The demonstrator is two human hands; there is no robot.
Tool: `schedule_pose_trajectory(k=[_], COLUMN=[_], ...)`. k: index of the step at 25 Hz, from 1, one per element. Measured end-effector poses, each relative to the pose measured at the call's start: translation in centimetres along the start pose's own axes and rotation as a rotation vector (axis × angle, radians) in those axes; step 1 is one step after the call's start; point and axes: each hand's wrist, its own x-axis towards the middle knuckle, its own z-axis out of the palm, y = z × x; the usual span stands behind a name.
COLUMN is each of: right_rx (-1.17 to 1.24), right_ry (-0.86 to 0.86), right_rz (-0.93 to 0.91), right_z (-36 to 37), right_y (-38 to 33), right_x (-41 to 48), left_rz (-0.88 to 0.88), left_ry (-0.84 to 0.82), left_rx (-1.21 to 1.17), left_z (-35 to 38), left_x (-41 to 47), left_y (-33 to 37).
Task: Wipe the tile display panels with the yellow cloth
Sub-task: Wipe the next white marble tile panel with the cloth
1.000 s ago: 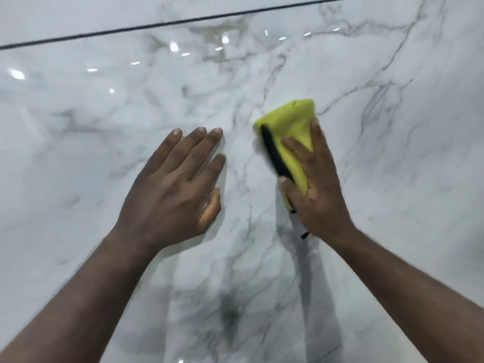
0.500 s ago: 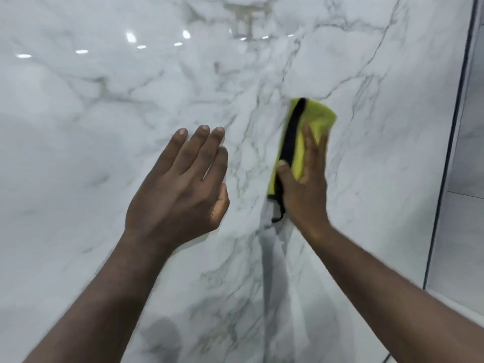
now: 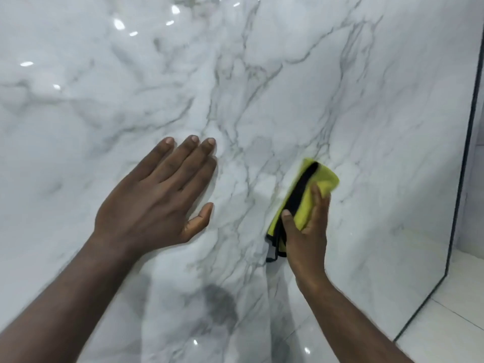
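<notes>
On panel (image 3: 340, 100), L hand (image 3: 154, 197) flat, R hand (image 3: 306, 233) gripping cloth (image 3: 323, 176)

Floor (image 3: 450, 344): we see pale glossy tiles at the lower right, crossed by a thin grout line.
Dark strip (image 3: 463, 163): we see it running down the right side, then bending inward near the bottom.
Far-right surface (image 3: 478, 184): we see plain pale grey.

Bare forearms (image 3: 78, 297), bare left hand (image 3: 157, 195) and right hand (image 3: 306, 231), short fingernails (image 3: 193, 138).
</notes>
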Motion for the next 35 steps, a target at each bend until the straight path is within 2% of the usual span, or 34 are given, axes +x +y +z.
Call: schedule_pose_trajectory(k=[1, 5, 8, 12, 15, 16, 19, 20, 23, 27, 30, 35], right_rx=[0.061, -0.048, 0.055, -0.027, 0.118, 0.136, -0.018, -0.024, 0.049, -0.017, 0.139, 0.056], right_ry=[0.009, -0.094, -0.027, 0.012, 0.065, 0.050, -0.057, -0.077, -0.011, -0.077, -0.026, -0.093], right_rz=[0.135, -0.008, 0.156, -0.020, 0.242, 0.271, 0.044, 0.032, 0.160, -0.057, 0.131, -0.096], right_z=[-0.4, -1.4, -1.8, -1.7, -2.0, -2.0, -1.8, -1.8, -1.4, -0.9, -1.0, -0.1], right_y=[0.3, 2.8, 3.5, 3.7, 4.1, 4.0, 4.3, 4.2, 4.0, 4.1, 4.0, 3.9], right_x=[0.0, -0.6, -1.0, -1.0, -1.4, -1.5, -1.7, -1.7, -1.9, -2.5, -2.1, -2.0], left_rz=[0.011, 0.012, 0.021, 0.022, 0.019, 0.019, 0.016, 0.010, -0.002, -0.008, -0.020, -0.019], left_ry=[-0.004, -0.018, -0.015, 0.001, 0.012, 0.015, 0.022, 0.027, 0.051, 0.056, 0.076, 0.075], left_rx=[-0.004, 0.004, 0.008, 0.011, 0.004, -0.002, -0.043, -0.061, -0.087, -0.103, -0.093, -0.097], left_z=[0.1, 0.2, 0.0, 0.1, -0.1, -0.2, 0.0, -0.1, -0.1, 0.1, 0.1, 0.3], left_x=[0.1, 0.0, 0.2, 0.3, 0.2, 0.2, 0.3, 0.2, -0.1, 0.1, -0.1, -0.1], left_y=[0.0, 0.1, 0.1, 0.3, 0.1, 0.1, 0.2, 0.2, 0.1, 0.1, 0.1, 0.1])
